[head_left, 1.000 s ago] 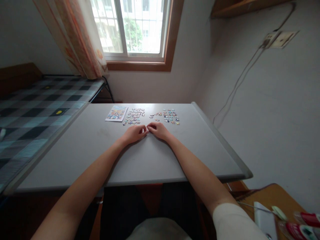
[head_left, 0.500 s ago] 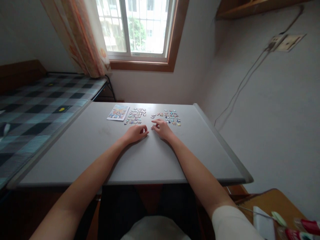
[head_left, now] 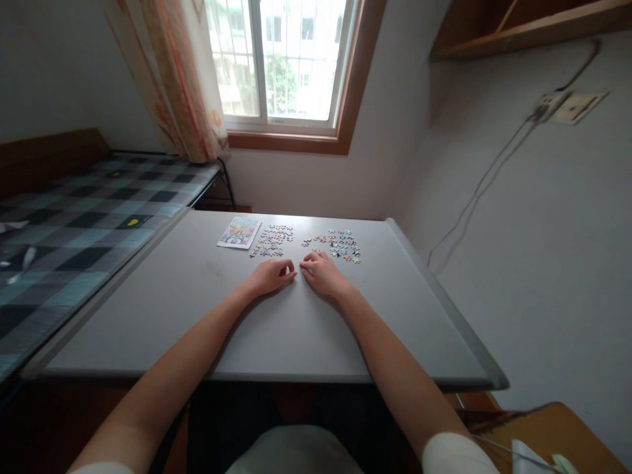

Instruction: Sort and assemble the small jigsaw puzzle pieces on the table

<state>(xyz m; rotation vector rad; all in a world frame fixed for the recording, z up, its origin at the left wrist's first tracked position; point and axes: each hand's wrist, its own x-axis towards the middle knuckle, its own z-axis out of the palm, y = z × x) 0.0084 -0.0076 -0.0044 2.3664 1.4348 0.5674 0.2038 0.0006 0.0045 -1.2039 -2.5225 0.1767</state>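
My left hand (head_left: 270, 276) rests on the grey table with its fingers curled toward the thumb. Whatever its fingertips may hold is too small to make out. Just to its right, my right hand (head_left: 323, 274) bends down to the tabletop, its thumb and fingers closed on a small jigsaw piece (head_left: 301, 264) that is mostly covered. Beyond the left hand lies a group of loose jigsaw pieces (head_left: 273, 241). Another group of jigsaw pieces (head_left: 344, 244) is spread beyond the right hand. A colourful picture card (head_left: 239, 234) lies flat at the far left of the pieces.
The table (head_left: 162, 316) has a raised rim along its right side. A bed (head_left: 99, 217) with a checked cover stands to the left. At lower right is a wooden stool or chair seat (head_left: 553, 431) with items on it. Cables (head_left: 476, 191) hang down the right wall.
The fingers of my right hand have come down and closed over the small jigsaw piece that showed beside them. My left hand keeps its curled pose. The whole view has shifted slightly.
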